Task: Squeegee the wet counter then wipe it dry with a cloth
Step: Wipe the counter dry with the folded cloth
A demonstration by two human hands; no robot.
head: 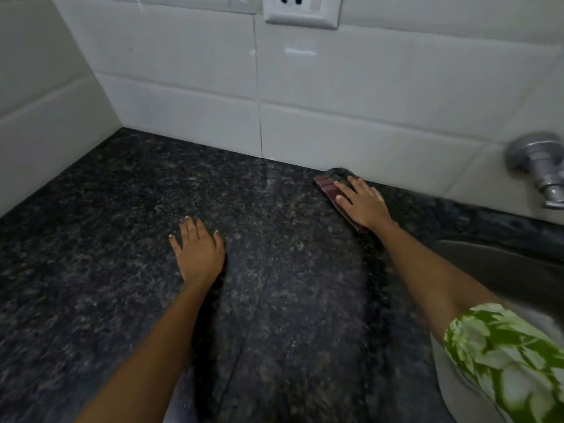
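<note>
The cloth [331,190], dark with reddish stripes, lies folded on the tabletop [91,270] at its far edge, touching the foot of the white tiled wall [335,123]. The right hand [361,203] presses flat on the cloth with straight, spread fingers, covering its near part. The left hand [197,250] rests palm down on the bare dark speckled stone, fingers straight and slightly apart, holding nothing, well apart from the cloth. Between the two hands a paler streaked band runs across the stone toward the wall. A socket [300,9] sits high on the tiles. A metal tap [540,169] juts from the wall at right, above a sink [488,264]. A green-and-white patterned sleeve [503,358] shows on the right arm.
</note>
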